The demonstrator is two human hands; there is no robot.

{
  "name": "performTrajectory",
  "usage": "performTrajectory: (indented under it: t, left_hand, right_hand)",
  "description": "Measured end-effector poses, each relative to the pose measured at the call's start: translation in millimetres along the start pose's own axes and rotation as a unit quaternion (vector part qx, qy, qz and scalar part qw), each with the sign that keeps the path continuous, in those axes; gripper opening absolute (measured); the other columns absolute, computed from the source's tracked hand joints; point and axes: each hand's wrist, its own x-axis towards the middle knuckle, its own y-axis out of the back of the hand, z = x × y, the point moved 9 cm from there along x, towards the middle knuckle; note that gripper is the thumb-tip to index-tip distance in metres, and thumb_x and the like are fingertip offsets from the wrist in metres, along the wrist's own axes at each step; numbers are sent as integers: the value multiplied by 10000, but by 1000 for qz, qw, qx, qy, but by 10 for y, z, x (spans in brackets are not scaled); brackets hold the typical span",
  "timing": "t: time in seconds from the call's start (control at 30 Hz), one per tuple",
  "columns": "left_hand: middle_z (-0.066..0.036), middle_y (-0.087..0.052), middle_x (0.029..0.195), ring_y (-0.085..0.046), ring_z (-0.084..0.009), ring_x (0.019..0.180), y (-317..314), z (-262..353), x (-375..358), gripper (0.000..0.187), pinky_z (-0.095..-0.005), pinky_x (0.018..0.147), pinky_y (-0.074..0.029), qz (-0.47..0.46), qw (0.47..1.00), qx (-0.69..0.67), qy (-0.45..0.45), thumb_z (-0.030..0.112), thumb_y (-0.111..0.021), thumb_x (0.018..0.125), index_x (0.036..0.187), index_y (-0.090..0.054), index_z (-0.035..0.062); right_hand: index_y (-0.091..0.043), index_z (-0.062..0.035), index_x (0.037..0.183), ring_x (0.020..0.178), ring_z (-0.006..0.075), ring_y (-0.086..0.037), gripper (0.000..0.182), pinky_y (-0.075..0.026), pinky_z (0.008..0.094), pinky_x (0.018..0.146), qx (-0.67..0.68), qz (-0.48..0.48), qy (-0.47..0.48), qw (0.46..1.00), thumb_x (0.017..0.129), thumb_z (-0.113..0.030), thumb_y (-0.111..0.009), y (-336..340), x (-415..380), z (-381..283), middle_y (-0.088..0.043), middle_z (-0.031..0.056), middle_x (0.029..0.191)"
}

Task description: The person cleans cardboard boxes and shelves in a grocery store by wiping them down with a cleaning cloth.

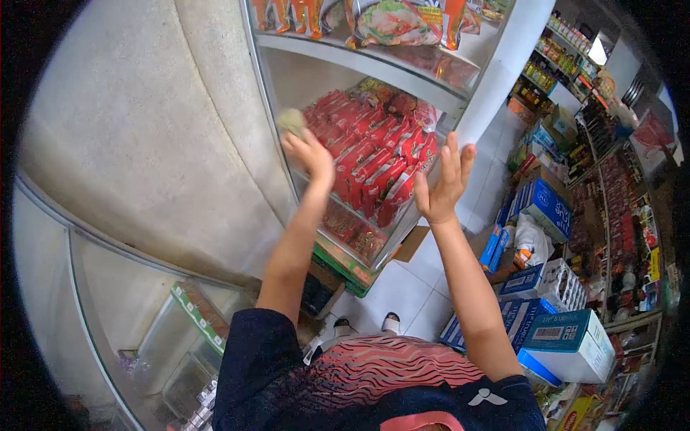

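A glass-fronted display cabinet (363, 61) stands in front of me, stacked with red packets (374, 161) behind its pane. My left hand (310, 156) is up at the pane's left edge, slightly blurred, its fingers closed on a crumpled yellow-green cloth (291, 122). The cloth overlaps the glass beside the red packets. My right hand (444, 183) is raised at the cabinet's right edge, fingers stretched upward and thumb apart, with nothing in it. Orange and white food packets (395, 23) fill the shelf above.
A bare plaster wall (144, 108) rises on the left above a glass counter (136, 287). Blue and white cartons (568, 345) crowd the tiled floor (406, 291) at right, near long shelves of goods (625, 215). A green-edged box (345, 269) lies under the cabinet.
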Motion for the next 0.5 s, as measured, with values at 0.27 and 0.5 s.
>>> performTrajectory:
  t: [0.27,0.5]
  left_hand:
    - [-169,-397,1084,-379,-326,1010,344,825,-1882,248,-458,883,-295,-261,839,-142,-456,137,-530,711,924,-425,68]
    - [-224,-443,1086,-420,-347,1017,90,-419,-131,411,-427,877,-302,-181,979,-6,-91,248,-516,802,1079,-426,-43]
  right_hand:
    - [-414,-71,1190,1285,285,-168,485,-94,398,1039,29,-1,-22,999,732,-161,-546,2,-28,44,-425,137,1252]
    - [-447,-71,1161,1285,284,-168,455,-93,407,1038,19,-10,-25,999,722,-150,-534,0,-27,36,-436,133,1244]
